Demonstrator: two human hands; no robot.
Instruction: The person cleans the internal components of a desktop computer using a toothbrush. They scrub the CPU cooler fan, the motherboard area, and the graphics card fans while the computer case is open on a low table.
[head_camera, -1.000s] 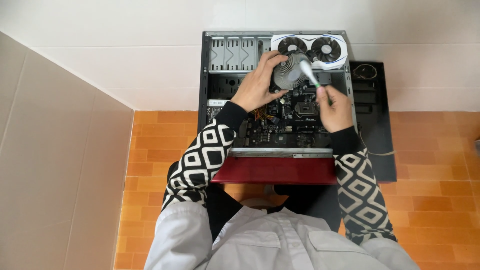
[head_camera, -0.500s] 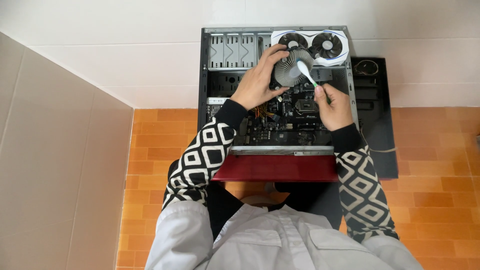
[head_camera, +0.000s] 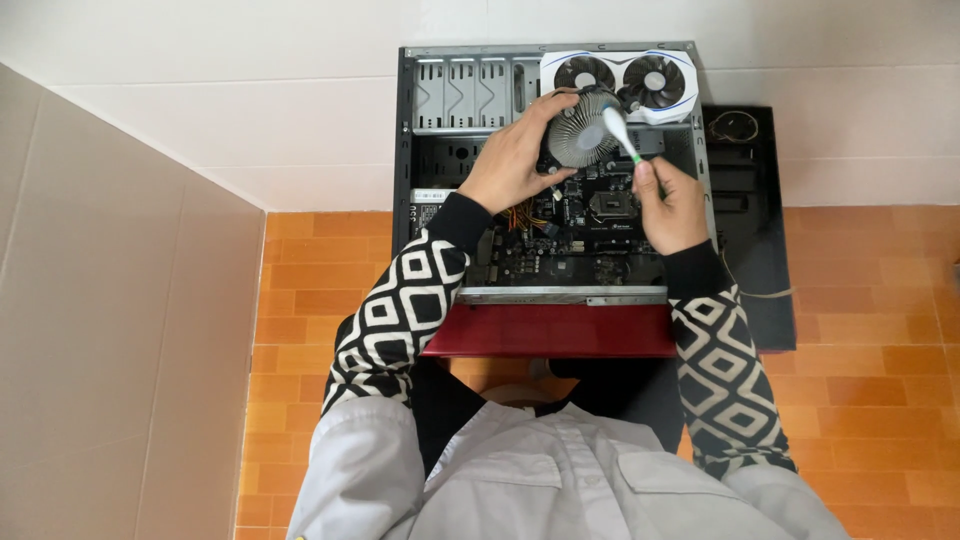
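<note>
Two hands busy above the open computer case (head_camera: 420, 130): our left hand (head_camera: 515, 160) grips the round heatsink cooler (head_camera: 578, 132); our right hand (head_camera: 672, 205), closed on a small brush (head_camera: 620, 132), touches its fins.

I wear a grey buttoned vest with chest pockets over long black sleeves patterned in white diamonds; left hand (head_camera: 512, 160) and right hand (head_camera: 672, 205) bare.

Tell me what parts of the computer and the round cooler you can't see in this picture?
- Head view: the near side of the round cooler is covered by the left hand.
- The brush handle is hidden inside the right hand.
- Parts of the motherboard lie under both hands; its small parts are too tiny to tell.
- The case front sits behind a red panel.
</note>
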